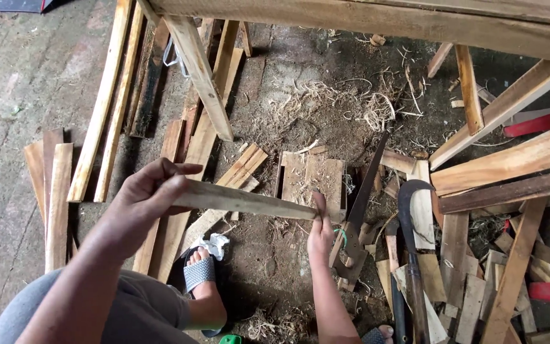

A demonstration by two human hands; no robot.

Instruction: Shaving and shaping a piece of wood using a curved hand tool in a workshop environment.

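I hold a thin, tapered strip of wood (pixel 243 200) level in front of me. My left hand (pixel 151 194) grips its wide end. My right hand (pixel 319 232) pinches its narrow tip between thumb and fingers. Just to the right of that hand, a hand saw (pixel 361 204) lies on the ground with its wooden handle near my wrist. A curved-blade chopping knife (pixel 409 242) lies further right. Below the strip, my left foot sits in a grey slipper (pixel 198 274).
Long planks (pixel 106 102) lie on the dirt floor at left. A wooden frame leg (pixel 202 76) slants down from the top. A small wooden box (pixel 310 175) sits at centre amid shavings. Offcuts (pixel 479 280) pile up at right, with red pieces (pixel 539 121) among them.
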